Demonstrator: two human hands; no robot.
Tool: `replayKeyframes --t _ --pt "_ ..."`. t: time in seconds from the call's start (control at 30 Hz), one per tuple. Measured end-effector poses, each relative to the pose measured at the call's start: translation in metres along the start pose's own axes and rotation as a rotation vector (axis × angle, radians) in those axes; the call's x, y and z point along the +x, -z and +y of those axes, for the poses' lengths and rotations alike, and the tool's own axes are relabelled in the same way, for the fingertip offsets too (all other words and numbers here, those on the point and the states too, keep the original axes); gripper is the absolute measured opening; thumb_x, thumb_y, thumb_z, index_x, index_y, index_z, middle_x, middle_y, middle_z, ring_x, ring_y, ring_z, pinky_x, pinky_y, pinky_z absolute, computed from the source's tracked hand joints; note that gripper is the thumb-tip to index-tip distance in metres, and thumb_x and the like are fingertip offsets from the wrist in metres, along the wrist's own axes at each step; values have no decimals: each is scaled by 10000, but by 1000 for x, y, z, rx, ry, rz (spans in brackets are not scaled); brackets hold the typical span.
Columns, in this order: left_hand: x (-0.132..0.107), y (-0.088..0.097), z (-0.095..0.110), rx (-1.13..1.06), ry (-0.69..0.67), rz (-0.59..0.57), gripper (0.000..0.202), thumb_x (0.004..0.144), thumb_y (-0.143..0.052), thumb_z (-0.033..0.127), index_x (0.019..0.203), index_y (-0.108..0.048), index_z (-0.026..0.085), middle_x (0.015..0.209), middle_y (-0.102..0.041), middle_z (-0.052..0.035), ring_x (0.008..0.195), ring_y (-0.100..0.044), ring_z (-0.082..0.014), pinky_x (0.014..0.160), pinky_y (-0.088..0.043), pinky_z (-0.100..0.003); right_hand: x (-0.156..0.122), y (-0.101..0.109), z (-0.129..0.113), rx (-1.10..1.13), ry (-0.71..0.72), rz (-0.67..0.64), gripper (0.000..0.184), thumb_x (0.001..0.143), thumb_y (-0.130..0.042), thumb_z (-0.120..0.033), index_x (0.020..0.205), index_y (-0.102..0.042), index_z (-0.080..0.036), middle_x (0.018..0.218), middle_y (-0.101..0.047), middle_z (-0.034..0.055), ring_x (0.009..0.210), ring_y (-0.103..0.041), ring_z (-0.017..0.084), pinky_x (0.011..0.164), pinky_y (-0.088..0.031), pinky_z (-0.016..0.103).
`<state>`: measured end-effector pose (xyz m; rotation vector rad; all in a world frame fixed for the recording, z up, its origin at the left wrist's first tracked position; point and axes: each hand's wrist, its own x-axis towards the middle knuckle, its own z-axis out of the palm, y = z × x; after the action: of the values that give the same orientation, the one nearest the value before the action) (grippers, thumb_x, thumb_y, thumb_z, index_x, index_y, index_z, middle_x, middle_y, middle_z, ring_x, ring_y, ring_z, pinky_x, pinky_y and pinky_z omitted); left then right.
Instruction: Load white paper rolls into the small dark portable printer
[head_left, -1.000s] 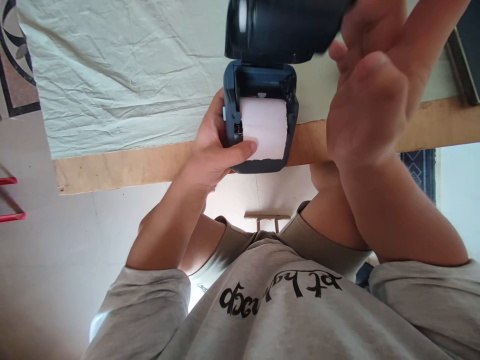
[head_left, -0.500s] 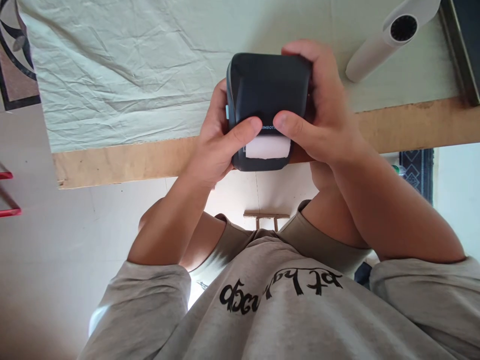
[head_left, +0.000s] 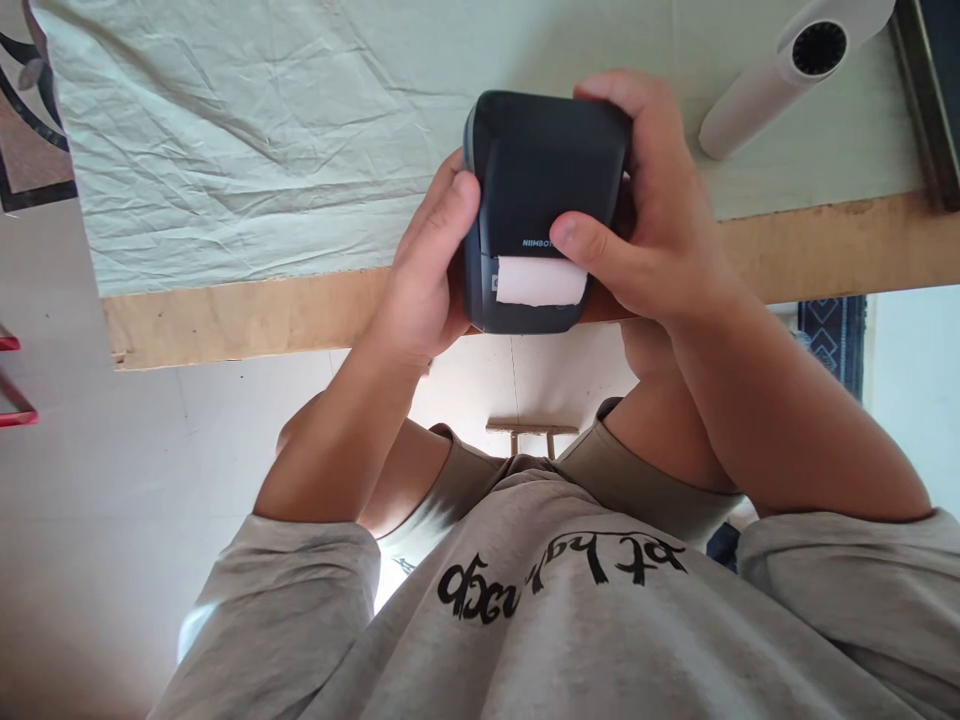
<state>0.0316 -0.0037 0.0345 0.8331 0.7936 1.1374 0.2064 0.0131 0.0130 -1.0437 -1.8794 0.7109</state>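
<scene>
Between my hands is a dark label printer (head_left: 551, 175) with small "NIIMBOT" lettering, held over the table's front edge. A strip of white paper (head_left: 541, 281) sticks out of the slot near its lower end. My left hand (head_left: 433, 255) grips the left side, with the thumb along that edge and the other fingers hidden behind. My right hand (head_left: 651, 215) wraps the right side; its thumb rests on the lid beside the lettering, and its index finger reaches round the upper right corner.
A pale green cloth (head_left: 262, 130) covers the table, leaving a bare wooden edge (head_left: 247, 318). At the upper right stand a white cylindrical device (head_left: 757, 100) with a dark round face and a dark-framed object (head_left: 930, 100). Below are a wooden stool (head_left: 532, 429) and red bars (head_left: 15, 418) at the left.
My left thumb has slid off the front of the lid to the printer's left edge, uncovering more of the lettering. The printer has shifted slightly up and right in view.
</scene>
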Motion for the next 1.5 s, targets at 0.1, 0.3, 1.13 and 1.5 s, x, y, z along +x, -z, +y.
replayKeyframes --t 0.1,0.3,1.13,1.5 --pt "3 4 0 -43 37 -66 268 979 -442 365 945 -663 218 1001 -685 -35 1169 -596 -256 950 -518 -379 -1 3 -2 -27 27 33 484 861 -542 -531 1304 -440 -366 1332 -526 25 1146 -583 203 873 -554 352" --pt "5 10 -2 -38 -18 -57 263 973 -470 344 861 -669 213 844 -627 -42 1116 -595 -261 918 -486 -358 -3 6 -4 -28 128 12 515 872 -524 -444 1375 -421 -395 1398 -500 12 1281 -520 227 999 -513 401" --pt "3 5 0 22 78 -93 205 893 -610 367 1045 -677 248 987 -703 -41 1124 -616 -280 802 -529 -355 2 17 -35 -134 -15 516 166 878 -617 -402 875 -512 -273 968 -559 -56 576 -463 27 518 -389 262" --pt "1 8 3 139 5 -165 258 973 -521 371 1106 -668 206 950 -668 -23 1054 -631 -185 787 -508 -258 7 14 -38 -450 9 332 66 887 -551 -234 843 -591 -206 787 -608 -17 596 -465 62 598 -405 268"
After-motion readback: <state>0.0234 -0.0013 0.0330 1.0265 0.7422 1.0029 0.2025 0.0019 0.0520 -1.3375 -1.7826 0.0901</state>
